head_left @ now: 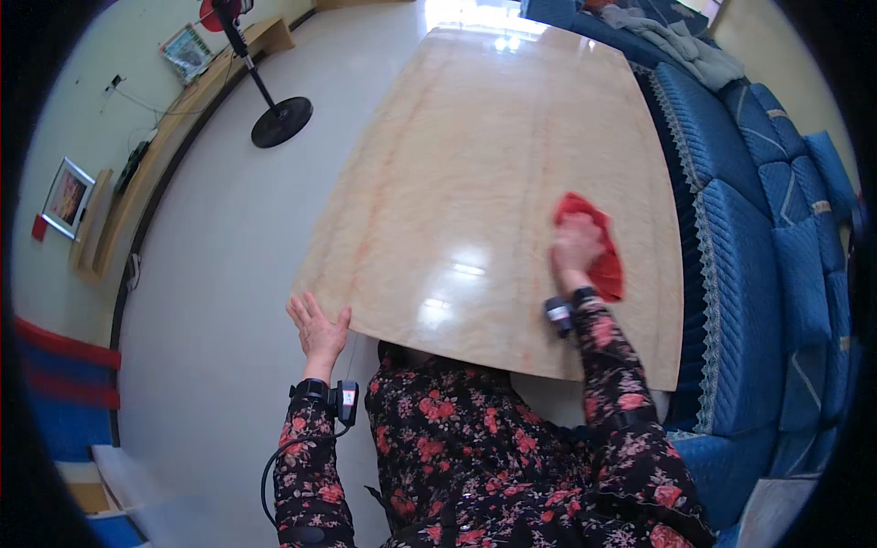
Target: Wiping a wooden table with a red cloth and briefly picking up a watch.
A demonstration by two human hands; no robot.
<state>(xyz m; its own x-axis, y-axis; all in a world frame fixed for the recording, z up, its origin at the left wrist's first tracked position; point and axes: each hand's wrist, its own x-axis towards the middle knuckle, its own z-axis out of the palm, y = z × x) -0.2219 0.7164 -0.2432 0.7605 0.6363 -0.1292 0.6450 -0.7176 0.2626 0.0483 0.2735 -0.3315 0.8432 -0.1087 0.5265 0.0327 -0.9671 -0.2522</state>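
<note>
Red cloth [608,263] spread on tabletop [466,173], right of frame centre; wiping judged under way.
Cloth covered by right hand [577,243], blurred; whether its grip is clamped cannot be told. Left hand [319,329] placed at tabletop's corner, lower left of frame, fingers apart. Wiped and unwiped areas not distinguishable; amount left unclear.

Two hands [320,333] [578,245], one red cloth [608,267], one table [484,173], apparently two framed pictures [68,195] [187,53].
</note>
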